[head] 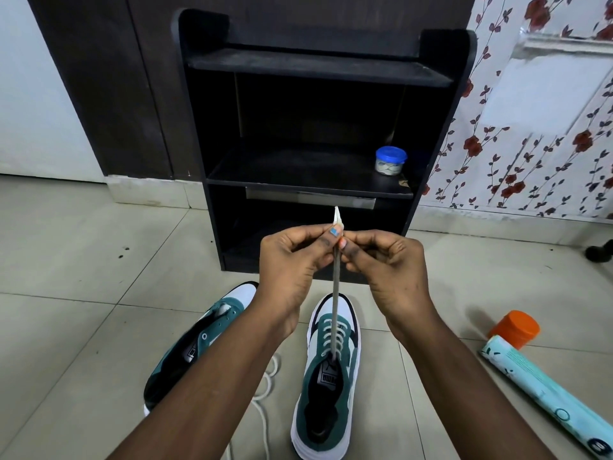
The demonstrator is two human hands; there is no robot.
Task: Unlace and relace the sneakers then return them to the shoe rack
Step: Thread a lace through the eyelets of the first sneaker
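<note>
Two green-and-white sneakers stand on the tiled floor in front of the black shoe rack (441, 134). The right sneaker (328, 376) is laced, and both ends of its white lace (335, 303) run straight up from its top eyelets. My left hand (292, 260) and my right hand (384, 260) pinch these lace ends together above the shoe, the tips sticking out above my fingers. The left sneaker (199, 340) lies partly under my left forearm with bare eyelets. A loose white lace (265, 393) lies on the floor between the shoes.
A small blue-lidded jar (390, 160) sits on the rack's middle shelf. At the right on the floor lie an orange-capped container (514, 328) and a pale teal roll (544, 396). Flowered wallpaper covers the right wall; a dark wooden panel stands behind the rack.
</note>
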